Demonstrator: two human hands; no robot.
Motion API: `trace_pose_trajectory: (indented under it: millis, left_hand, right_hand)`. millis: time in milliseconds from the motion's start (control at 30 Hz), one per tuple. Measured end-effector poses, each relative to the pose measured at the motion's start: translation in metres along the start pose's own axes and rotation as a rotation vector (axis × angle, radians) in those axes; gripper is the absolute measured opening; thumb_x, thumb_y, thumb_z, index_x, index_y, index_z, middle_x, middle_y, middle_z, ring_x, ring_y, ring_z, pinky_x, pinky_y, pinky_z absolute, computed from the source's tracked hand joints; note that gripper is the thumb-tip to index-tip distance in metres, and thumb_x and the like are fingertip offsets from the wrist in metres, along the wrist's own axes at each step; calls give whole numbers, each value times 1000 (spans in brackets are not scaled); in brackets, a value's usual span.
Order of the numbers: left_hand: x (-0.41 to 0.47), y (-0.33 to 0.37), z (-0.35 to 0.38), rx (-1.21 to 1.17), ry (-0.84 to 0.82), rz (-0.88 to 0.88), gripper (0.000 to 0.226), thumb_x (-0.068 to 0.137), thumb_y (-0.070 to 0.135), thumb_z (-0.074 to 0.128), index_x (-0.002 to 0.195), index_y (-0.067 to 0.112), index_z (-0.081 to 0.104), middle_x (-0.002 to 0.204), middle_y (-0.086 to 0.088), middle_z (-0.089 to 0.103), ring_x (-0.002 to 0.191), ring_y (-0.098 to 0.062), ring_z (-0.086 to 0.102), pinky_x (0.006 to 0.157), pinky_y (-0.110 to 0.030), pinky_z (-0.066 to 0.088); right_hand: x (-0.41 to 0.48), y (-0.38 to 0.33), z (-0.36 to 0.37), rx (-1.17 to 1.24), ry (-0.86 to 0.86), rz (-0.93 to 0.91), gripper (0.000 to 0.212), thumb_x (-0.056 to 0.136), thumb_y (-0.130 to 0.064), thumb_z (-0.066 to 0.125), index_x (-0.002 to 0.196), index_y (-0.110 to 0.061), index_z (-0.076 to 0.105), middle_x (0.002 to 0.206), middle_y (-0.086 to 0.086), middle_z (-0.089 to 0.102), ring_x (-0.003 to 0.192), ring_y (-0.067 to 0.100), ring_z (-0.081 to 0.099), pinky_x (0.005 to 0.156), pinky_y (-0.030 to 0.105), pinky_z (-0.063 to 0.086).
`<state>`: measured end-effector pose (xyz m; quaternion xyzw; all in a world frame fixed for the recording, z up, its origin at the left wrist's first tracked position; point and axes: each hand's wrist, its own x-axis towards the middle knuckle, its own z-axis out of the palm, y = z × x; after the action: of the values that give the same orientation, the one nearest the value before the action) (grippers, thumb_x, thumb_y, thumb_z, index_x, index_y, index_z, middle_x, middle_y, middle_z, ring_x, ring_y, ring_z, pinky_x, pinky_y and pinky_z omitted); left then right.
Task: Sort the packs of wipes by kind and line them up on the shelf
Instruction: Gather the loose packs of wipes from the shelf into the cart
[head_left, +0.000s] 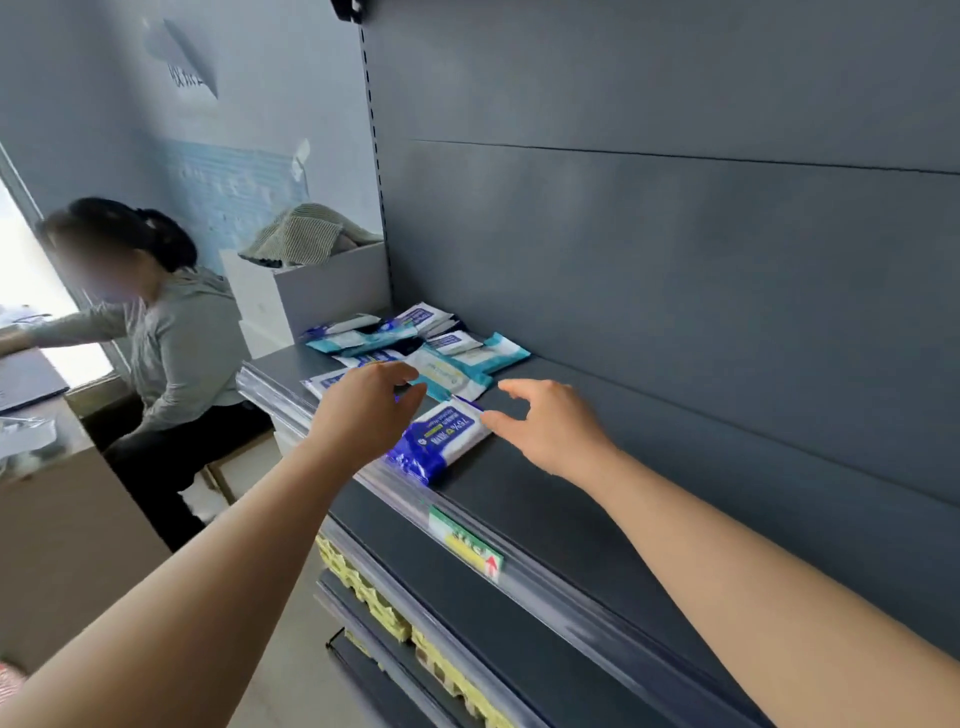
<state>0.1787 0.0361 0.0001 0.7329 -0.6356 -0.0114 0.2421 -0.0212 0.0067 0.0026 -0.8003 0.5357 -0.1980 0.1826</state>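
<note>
The shelf (545, 499) in front of me looks like sheet metal with a smooth, matt, dark grey coat. Its back panel (675, 260) has the same finish. The price rail (571, 608) along the front edge is clear, glossy plastic and carries a printed paper label (466, 543). The blue-and-white pack (441, 436) at my right hand (550, 426) is wrapped in glossy, slightly creased plastic film. The teal packs (498, 353) behind it look alike. The cloth (301, 234) on the smooth white box (332, 286) is matt, ribbed fabric.
</note>
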Motion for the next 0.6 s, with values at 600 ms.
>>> trace_pose_trajectory:
  millis: [600]
  left_hand:
    - [179,-90,63,141,-395,395,67,84,57,60,142,29,41,133,-2,54,129,-27,36,103,-42,30]
  right_hand:
    - [99,-5,54,225,-99,430,15,74,-20,81,80,-11,70,70,-5,66,63,3,58,52,13,43]
